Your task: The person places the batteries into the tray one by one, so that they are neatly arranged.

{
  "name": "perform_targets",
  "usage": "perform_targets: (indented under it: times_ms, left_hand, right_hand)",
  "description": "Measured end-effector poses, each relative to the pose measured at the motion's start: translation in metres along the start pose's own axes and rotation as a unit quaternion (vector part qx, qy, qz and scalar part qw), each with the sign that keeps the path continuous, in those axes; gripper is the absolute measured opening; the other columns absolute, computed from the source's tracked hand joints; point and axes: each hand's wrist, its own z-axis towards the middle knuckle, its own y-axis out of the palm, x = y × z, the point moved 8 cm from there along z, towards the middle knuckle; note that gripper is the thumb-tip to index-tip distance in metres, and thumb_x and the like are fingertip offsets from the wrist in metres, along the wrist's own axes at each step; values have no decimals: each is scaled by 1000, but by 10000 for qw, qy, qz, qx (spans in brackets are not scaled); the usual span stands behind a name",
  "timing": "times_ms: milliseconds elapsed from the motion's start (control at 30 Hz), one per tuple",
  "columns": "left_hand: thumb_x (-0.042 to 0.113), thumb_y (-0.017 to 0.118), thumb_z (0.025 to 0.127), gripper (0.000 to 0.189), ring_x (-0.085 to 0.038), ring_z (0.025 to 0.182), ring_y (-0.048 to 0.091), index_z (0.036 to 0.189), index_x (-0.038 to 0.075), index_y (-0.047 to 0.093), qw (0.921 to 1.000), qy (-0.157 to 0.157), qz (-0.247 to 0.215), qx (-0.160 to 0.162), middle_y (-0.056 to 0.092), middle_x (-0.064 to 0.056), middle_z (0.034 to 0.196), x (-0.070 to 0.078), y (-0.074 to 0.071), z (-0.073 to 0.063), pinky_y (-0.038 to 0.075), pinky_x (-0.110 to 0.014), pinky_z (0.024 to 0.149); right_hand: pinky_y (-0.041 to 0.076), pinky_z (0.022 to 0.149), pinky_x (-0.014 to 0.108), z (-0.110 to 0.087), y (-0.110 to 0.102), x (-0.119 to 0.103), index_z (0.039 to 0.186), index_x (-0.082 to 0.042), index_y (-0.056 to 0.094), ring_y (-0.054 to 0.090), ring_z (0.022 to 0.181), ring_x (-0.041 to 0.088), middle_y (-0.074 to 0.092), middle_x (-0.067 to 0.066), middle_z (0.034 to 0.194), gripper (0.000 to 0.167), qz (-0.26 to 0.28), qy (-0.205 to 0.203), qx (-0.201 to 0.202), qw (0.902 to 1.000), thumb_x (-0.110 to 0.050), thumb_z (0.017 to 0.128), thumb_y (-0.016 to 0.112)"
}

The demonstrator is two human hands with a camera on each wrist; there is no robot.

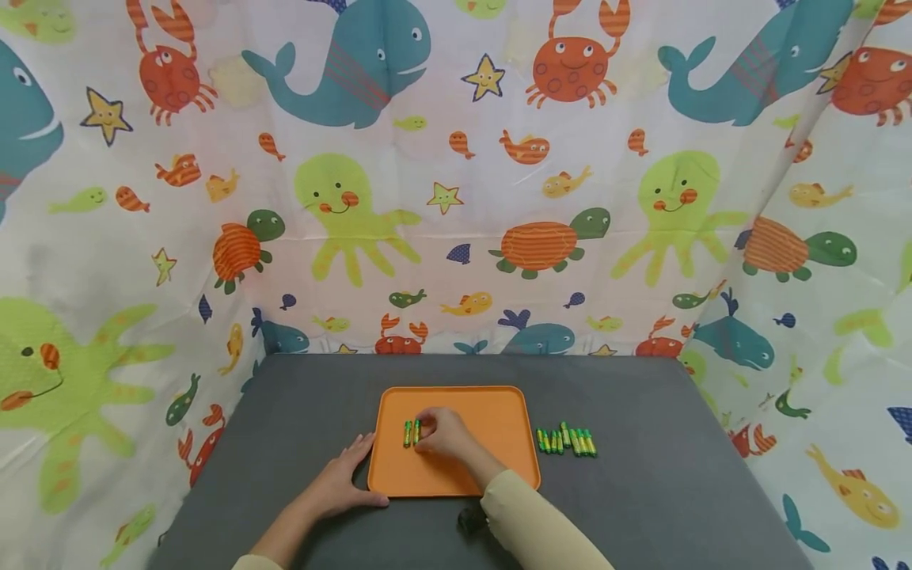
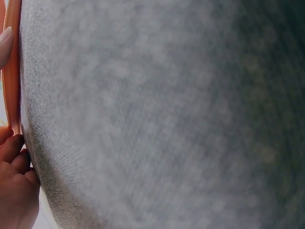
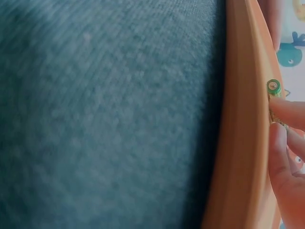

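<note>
An orange tray (image 1: 492, 412) lies on the grey table. Inside it, left of the middle, a small green-and-yellow battery (image 1: 408, 434) lies lengthwise. A second battery (image 1: 416, 431) is parallel just right of it, and my right hand (image 1: 447, 434) pinches it at its right side. In the right wrist view the green end of this battery (image 3: 273, 86) shows beside the fingertips, which hide part of its body. My left hand (image 1: 347, 479) rests at the tray's near left corner, thumb along the front rim and fingers along the left side. The left wrist view shows the thumb (image 2: 5, 46) against the rim.
Several more batteries (image 1: 575, 442) form an uneven row on the grey table (image 1: 641, 507), right of the tray. A sea-animal curtain (image 1: 456, 237) hangs behind and at both sides. A small dark object (image 1: 470, 521) is by the right wrist.
</note>
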Motion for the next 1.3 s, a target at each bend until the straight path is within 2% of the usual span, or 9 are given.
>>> perform_targets:
  times_ms: [167,467,733,900,1133,1300]
  left_hand:
    - [63,87,66,121,-48,151,22,162,17,28,9999,70,-70,82,27,-14,166,1,0,-2,24,-72,114]
    - [63,87,66,122,-49,150,22,162,17,28,10000,7,-74,55,27,-15,166,3,0,-1,24,-72,114]
    - [63,87,64,123,-46,151,22,162,16,28,10000,-7,-54,51,27,-14,166,2,0,-1,22,-73,114]
    - [62,88,64,124,-46,151,22,161,15,28,10000,25,-71,27,27,-16,165,1,1,-1,21,-73,114]
    - [62,87,66,122,-48,151,21,162,14,27,9999,137,-103,22,26,-16,166,1,2,0,20,-75,113]
    - [60,88,66,122,-47,151,21,161,13,27,9997,192,-119,55,27,-16,165,3,1,0,19,-75,113]
  right_hand:
    - [52,64,26,-1,2,-2,121,0,68,58,78,14,67,10,96,49,-71,-18,-2,10000,1,75,87]
    - [56,67,28,-6,-3,2,132,-3,63,61,81,14,67,13,119,59,194,-101,-28,9998,-7,78,87]
    - [56,59,30,-15,-18,7,137,-3,59,65,85,18,64,17,118,60,418,-241,-34,9988,-8,83,84]
    - [56,58,31,-23,-26,7,137,-2,58,66,90,22,63,20,119,59,474,-354,-153,9981,-9,85,82]
    - [59,77,35,-43,-42,-10,139,-7,59,66,100,29,63,20,125,55,249,-624,-259,9974,-12,88,80]
    - [58,81,36,-56,-56,-17,137,-13,61,65,104,30,63,20,125,52,253,-779,-117,9966,-16,89,79]
